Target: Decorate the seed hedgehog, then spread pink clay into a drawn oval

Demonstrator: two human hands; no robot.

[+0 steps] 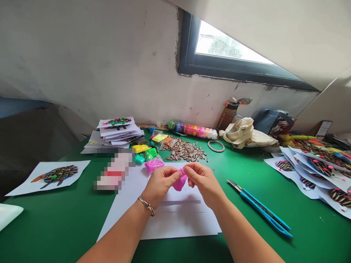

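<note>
Both my hands meet above white paper sheets [181,223], pinching a soft lump of magenta modelling clay [178,183] between them. My left hand [160,184], with a bracelet [147,206] at its wrist, grips the clay's upper left side between thumb and fingers. From the other side my right hand [202,181] pinches the top right of it, fingers curled. A bag of pink clay [154,165] lies just beyond my left hand. Loose sunflower seeds [185,149] are heaped behind my hands.
A blue utility knife [260,208] with its blade out lies right of the paper. Seed-picture cards stand in a left stack [117,133] and a right pile [315,175]. Farther back are a ring of tape [216,146], a bottle [228,115] and a cloth bag [246,135].
</note>
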